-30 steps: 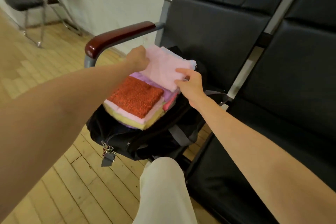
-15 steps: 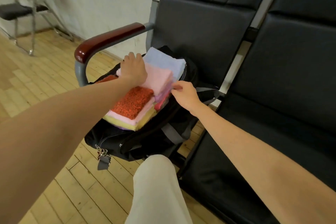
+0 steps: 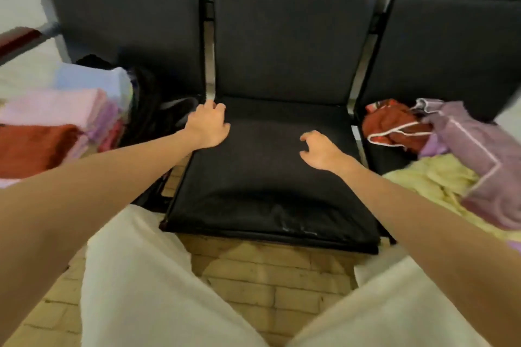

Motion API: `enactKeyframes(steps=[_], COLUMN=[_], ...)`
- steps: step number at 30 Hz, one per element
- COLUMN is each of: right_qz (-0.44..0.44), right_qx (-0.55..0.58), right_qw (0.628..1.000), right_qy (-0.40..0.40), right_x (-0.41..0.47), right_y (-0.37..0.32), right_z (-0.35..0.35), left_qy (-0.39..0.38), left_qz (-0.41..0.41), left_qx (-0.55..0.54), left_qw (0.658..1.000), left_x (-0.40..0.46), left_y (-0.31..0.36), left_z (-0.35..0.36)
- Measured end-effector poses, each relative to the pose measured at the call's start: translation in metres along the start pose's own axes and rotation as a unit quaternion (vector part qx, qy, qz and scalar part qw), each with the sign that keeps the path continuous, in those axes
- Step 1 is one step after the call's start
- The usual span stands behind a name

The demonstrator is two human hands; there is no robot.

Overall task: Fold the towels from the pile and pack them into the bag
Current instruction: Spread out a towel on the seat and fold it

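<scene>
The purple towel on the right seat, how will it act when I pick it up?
Likely floppy: the purple towel lies crumpled over the yellow towel, so it should sag. Probably light, being thin cloth. It touches the red towel, so lifting may drag that along.

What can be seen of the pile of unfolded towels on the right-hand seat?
The pile of towels lies loose and crumpled on the black seat at the right. A rust-red towel with pale edging sits at the back, a mauve towel with a light stripe is draped over the top and front, and a pale yellow towel lies beneath. All look like soft terry cloth. Neither hand touches it; the right hand hovers over the middle seat beside it. The pile's right side is cut off by the frame.
</scene>
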State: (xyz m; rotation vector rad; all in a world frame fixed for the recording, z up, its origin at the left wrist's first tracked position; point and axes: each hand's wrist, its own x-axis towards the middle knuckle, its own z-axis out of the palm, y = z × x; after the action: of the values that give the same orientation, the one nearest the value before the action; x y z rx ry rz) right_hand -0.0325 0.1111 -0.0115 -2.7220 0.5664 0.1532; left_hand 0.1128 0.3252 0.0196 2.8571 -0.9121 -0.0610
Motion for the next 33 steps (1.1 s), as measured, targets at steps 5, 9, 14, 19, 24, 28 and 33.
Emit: enactKeyframes(steps=[5, 9, 14, 19, 24, 28, 33], right_qz=[0.101, 0.181, 0.275, 0.352, 0.414, 0.39, 0.267], right_qx=[0.014, -0.004, 0.021, 0.049, 0.033, 0.097, 0.159], right_qw=[0.994, 0.974, 0.908, 0.858, 0.838, 0.839, 0.845], right_qy=[0.038, 0.138, 0.315, 0.371, 0.354, 0.366, 0.435], right_x=[-0.06, -0.107, -0.13, -0.125, -0.115, -0.107, -0.117], right_y=[0.131, 0.21, 0.268, 0.295, 0.316, 0.325, 0.315], right_z=[-0.021, -0.036, -0.034, -0.025, -0.025, -0.038, -0.038], left_qy=[-0.061, -0.103, -0.142, -0.177, -0.181, -0.148, -0.171], left_qz=[0.081, 0.16, 0.24, 0.283, 0.324, 0.358, 0.354], left_qx=[-0.041, -0.053, -0.064, -0.072, -0.149, -0.225, -0.23], left_qw=[0.994, 0.98, 0.958, 0.94, 0.917, 0.894, 0.89], left_x=[0.003, 0.004, 0.014, 0.028, 0.036, 0.05, 0.079], left_y=[0.109, 0.193, 0.281, 0.34, 0.378, 0.41, 0.443], left_z=[0.046, 0.075, 0.097, 0.11, 0.102, 0.088, 0.089])
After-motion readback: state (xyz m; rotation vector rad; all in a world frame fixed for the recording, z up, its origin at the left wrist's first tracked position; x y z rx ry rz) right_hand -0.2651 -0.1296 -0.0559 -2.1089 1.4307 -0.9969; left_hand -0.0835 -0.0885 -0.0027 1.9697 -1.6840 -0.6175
